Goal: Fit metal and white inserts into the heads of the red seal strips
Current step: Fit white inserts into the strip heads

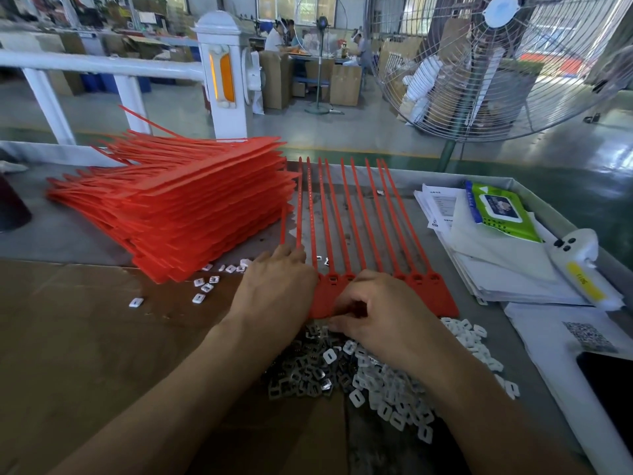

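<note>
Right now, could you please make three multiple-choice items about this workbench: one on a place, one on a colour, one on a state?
1. Where is the tall stack of red plastic seal strips?
A. left of the flat row of strips
B. right of it
C. on the papers

2. What colour is the wet-wipe packet?
A. blue
B. green
C. black

3. What is the left hand doing?
A. hanging idle
B. holding the phone
C. resting on the flat row of red strips

Answers: 1 A, the stack lies left of the row. 2 B, its wrapper is bright green. 3 C, the hand lies on the row's left end.
</note>
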Available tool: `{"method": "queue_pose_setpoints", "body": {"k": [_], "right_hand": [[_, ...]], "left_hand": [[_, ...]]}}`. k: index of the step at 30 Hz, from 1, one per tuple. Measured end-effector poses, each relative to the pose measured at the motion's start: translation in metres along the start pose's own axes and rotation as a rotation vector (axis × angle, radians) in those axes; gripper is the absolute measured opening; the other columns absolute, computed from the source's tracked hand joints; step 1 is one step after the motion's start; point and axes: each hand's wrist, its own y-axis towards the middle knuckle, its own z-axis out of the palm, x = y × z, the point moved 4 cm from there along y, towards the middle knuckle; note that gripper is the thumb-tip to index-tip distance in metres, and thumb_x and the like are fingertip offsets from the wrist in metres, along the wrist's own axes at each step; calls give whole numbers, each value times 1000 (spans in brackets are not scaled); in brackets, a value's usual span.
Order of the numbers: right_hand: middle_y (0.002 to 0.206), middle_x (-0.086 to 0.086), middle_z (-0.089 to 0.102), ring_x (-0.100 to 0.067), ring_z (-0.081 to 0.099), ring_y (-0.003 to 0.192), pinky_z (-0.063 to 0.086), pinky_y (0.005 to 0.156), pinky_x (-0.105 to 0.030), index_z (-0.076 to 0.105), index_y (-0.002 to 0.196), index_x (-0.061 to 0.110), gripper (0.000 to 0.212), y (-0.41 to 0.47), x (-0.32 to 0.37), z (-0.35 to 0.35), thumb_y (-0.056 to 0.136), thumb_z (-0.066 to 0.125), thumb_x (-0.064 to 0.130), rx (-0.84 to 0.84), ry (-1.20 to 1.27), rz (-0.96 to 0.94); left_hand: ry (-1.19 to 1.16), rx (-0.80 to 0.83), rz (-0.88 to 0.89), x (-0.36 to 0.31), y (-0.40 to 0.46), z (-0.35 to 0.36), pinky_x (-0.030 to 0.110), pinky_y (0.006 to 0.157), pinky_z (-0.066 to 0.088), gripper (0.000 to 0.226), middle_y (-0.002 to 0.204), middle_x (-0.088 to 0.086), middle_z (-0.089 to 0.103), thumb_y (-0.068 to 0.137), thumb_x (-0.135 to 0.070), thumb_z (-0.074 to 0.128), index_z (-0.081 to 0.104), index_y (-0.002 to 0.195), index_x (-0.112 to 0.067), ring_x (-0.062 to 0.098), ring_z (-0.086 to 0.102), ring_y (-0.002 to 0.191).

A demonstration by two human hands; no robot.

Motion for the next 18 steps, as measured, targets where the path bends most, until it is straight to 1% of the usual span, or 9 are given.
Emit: {"method": "queue_pose_setpoints", "body": {"k": [3,4,6,8,11,13,15,18], "right_hand": [[92,22,59,6,57,85,45,74,-14,78,88,30,8,-1,2,1,86,80,38,-23,-50,-13],[92,21,59,5,58,85,45,75,-15,78,87,30,4,-1,3,1,87,78,34,-28,-67,-22],[92,20,60,4,58,85,47,78,-16,79,86,29,4,-1,3,1,90,76,29,-32,-82,-32],[91,20,61,4,58,85,48,79,-17,78,86,29,5,-1,2,0,91,76,30,-31,-64,-23],[88,20,62,3,60,81,50,78,-18,78,90,29,5,-3,-1,-5,92,75,32,-48,-4,4],[88,22,63,5,61,82,49,78,-16,78,93,29,4,-2,-4,-9,93,74,31,-64,7,18],[89,23,65,7,60,86,47,76,-13,78,95,30,5,-3,-8,-13,93,74,30,-51,15,35],[90,24,66,11,59,91,43,72,-11,78,97,33,6,-3,-11,-14,92,75,35,15,45,40]], "left_hand": [[-38,-16,-34,10,0,-2,34,101,40,30,120,-7,62,94,-15,49,71,110,-26,19,51,119],[-54,-22,-44,12,0,-1,35,101,40,31,119,-8,64,93,-15,49,71,111,-27,19,51,119],[-57,-26,-62,14,-1,2,33,100,39,34,114,-9,65,90,-14,49,73,110,-27,18,50,117],[-90,-30,-84,16,-1,6,32,99,37,34,111,-10,66,88,-11,51,75,107,-26,18,48,117],[-184,-65,-113,24,-3,8,34,100,37,32,112,-9,68,89,-9,53,75,106,-25,19,49,119],[-225,-92,-122,27,-5,7,36,99,38,31,109,-8,68,91,-10,54,75,106,-26,20,50,117],[-242,-118,-121,27,-6,5,36,99,36,31,111,-8,67,93,-9,55,74,109,-28,19,50,117],[-272,-148,-105,25,-5,3,34,102,35,36,120,-10,67,93,-7,56,72,118,-28,17,50,122]]}}
